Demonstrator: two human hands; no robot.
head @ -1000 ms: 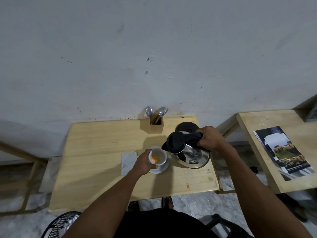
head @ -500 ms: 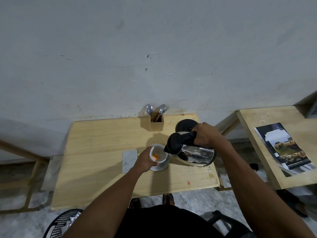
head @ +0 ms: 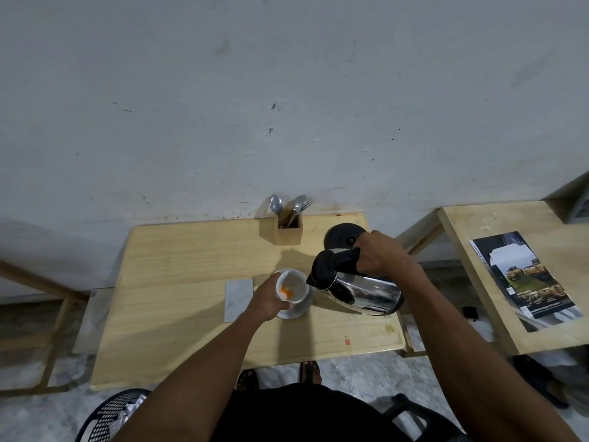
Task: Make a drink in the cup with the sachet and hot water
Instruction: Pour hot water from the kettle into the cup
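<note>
A white cup [head: 293, 287] with orange powder at its bottom stands on a white saucer [head: 298, 311] near the middle of the wooden table [head: 178, 272]. My left hand [head: 266, 299] grips the cup's left side. My right hand [head: 379, 253] holds the black handle of a steel kettle [head: 357, 287], which is tilted steeply left so its black spout end touches the cup's right rim. No water stream is visible. A silver sachet [head: 238, 296] lies flat just left of my left hand.
A wooden holder with spoons and a fork [head: 288, 226] stands at the table's back edge. The black kettle base [head: 342, 239] sits behind my right hand. A second table with a brochure [head: 522, 275] is at right. A black mesh bin [head: 108, 416] sits at lower left.
The kettle has tipped further towards the cup and its spout has closed in on the rim. My left hand has stayed on the cup.
</note>
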